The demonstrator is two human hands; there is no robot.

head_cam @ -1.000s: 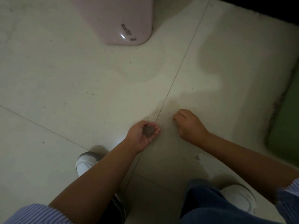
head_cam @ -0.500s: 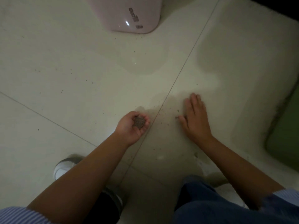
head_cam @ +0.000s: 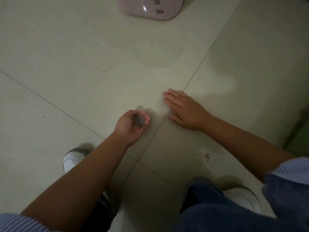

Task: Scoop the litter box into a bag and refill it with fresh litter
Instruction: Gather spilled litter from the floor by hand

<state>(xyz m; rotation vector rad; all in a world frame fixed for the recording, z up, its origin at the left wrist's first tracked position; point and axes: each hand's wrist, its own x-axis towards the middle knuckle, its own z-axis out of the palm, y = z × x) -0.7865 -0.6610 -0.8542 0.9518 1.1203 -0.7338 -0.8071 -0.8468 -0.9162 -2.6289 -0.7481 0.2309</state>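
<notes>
Our left hand [head_cam: 129,126] cups a small heap of grey litter [head_cam: 139,120], fingers curled round it above the floor tiles [head_cam: 83,64]. Our right hand [head_cam: 185,111] lies flat, fingers straight, beside 1 grout line [head_cam: 197,71].

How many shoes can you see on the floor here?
2. One white shoe sits lower left, partly behind the left forearm. The other shoe is lower right, partly covered by the blue trouser leg. Neither shows whole.
</notes>
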